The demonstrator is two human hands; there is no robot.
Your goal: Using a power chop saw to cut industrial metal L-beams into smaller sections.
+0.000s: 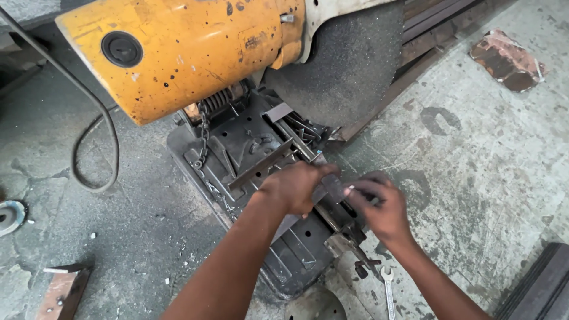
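1. Down on the grey concrete floor (486, 178) sits a big chop saw (237, 118), and a person leans over it with both bare hands.
2. Its motor cover (184, 53) is orange-yellow, chipped and spotted, with a round black cap on the side.
3. Next to the motor cover is the dark, rough cutting disc (349, 65), lifted up off the base.
4. Under them lies the black metal base (237, 148), with a short chain (204, 133) and a spring near the hinge.
5. The left hand (296, 188) is on the base at the clamp; its fingers are curled down over a flat grey metal strip (331, 188).
6. The right hand (379, 204) is just beside the left one. Its fingers are pinched shut on the end of the same strip.
7. That strip lies across the front of the base, between the two hands, close to the long clamp screw (329, 218).
8. A small silver spanner (388, 290) lies on the floor near the front of the base, by the right arm.
9. A black cable (98, 136) loops over the floor on the left side of the saw.
10. A rusty flat piece (507, 59) lies far off at the top right, and a wooden block (62, 290) lies at the bottom left.
11. Long dark metal bars (432, 24) lie behind the disc.
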